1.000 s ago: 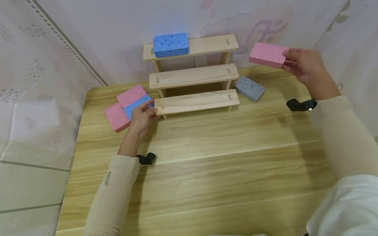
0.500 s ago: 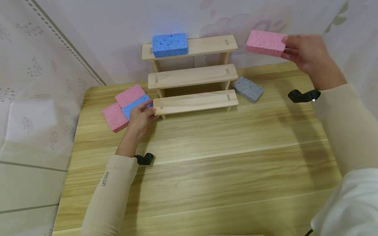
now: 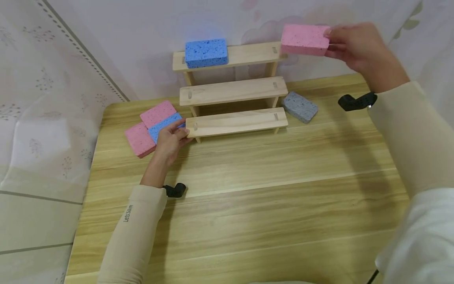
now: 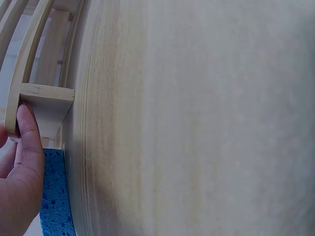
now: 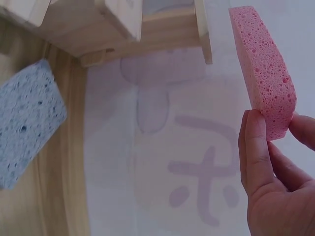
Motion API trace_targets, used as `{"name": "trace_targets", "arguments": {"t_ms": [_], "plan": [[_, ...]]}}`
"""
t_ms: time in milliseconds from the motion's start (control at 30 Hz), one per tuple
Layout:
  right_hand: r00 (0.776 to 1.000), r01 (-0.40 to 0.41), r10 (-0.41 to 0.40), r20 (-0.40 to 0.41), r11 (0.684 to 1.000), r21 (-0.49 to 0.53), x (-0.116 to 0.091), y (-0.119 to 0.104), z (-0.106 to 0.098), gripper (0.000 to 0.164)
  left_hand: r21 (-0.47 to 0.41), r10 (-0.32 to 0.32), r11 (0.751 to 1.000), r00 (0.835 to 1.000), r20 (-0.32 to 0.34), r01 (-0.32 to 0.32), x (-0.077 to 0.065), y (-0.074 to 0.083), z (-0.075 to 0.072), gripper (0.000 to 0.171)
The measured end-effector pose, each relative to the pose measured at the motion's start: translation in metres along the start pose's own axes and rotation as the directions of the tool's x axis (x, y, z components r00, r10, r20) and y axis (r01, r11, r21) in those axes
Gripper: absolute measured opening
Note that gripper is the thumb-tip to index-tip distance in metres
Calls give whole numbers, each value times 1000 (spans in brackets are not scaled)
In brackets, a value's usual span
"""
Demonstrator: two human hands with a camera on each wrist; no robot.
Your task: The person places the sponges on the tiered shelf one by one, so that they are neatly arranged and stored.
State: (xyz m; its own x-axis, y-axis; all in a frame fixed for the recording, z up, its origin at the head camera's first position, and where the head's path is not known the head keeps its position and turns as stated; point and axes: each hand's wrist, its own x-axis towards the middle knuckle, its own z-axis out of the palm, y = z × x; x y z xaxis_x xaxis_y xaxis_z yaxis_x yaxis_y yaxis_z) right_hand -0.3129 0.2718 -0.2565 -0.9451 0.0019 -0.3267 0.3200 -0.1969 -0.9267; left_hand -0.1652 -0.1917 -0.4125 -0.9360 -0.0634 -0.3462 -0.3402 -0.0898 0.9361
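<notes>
My right hand (image 3: 358, 45) pinches a pink sponge (image 3: 305, 38) by its right end, thumb on one face and fingers on the other. In the head view the sponge overlaps the right end of the top shelf; the right wrist view shows it raised off that shelf. My left hand (image 3: 169, 140) grips the left end of the lowest step of a three-tier wooden rack (image 3: 234, 123), thumb above and fingers below. A blue sponge (image 3: 205, 53) lies on the left of the top tier. The middle and lowest tiers are bare.
Left of the rack lie two pink sponges (image 3: 140, 139) and a blue sponge (image 3: 161, 125), partly behind the left hand. A grey sponge (image 3: 300, 107) is on the wooden table (image 3: 248, 205) at the rack's right. A patterned curtain (image 3: 149, 31) hangs close behind.
The right hand has carried the pink sponge up and then leftward, from beside the rack to the top tier's right end. My left hand keeps its grip on the rack.
</notes>
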Motion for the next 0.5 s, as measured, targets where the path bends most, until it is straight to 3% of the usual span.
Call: {"name": "trace_targets", "arguments": {"t_ms": [500], "plan": [[999,7,-3,40,995,-100,15,4,52,44,-8,7,1000,1000,-3,-7,-2,2,-3,51]]}}
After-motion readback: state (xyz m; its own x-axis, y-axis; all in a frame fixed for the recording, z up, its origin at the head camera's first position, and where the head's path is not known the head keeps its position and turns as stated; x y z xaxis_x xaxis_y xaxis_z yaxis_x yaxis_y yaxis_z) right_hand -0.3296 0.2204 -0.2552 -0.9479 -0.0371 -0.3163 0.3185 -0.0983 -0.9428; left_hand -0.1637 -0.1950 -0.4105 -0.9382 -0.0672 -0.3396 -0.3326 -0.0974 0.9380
